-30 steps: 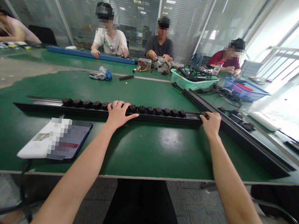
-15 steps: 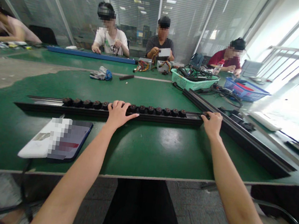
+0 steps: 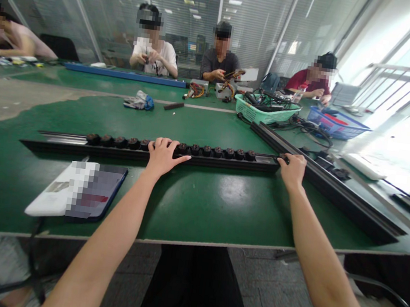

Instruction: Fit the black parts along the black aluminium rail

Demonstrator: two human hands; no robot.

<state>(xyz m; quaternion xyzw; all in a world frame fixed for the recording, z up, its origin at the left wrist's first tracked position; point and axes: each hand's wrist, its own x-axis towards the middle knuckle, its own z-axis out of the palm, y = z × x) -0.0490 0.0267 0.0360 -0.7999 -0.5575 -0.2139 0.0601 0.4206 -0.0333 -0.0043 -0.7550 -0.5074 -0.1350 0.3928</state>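
Note:
A long black rail (image 3: 222, 164) lies across the table in front of me, with a row of several black round pieces (image 3: 217, 151) set along its channel. My left hand (image 3: 162, 156) grips the rail near its middle, fingers over the top and thumb stretched along the near side; it hides a few of the round pieces. At the rail's right end, my right hand (image 3: 292, 170) is closed in a pinch on a small black piece (image 3: 283, 159), mostly covered by the fingers. Bare channel shows at the rail's left end.
Another black rail (image 3: 345, 202) lies slanted at the right. A phone (image 3: 103, 195) and a white object (image 3: 58, 192) are at the near left. Beyond lie a glove (image 3: 140, 100), a green basket (image 3: 263, 113) and a blue basket (image 3: 339, 126). Several people sit across the table.
My hands and the rail look almost unmoved. Across the table, a person has shifted a white card to the right, and another has raised both hands together.

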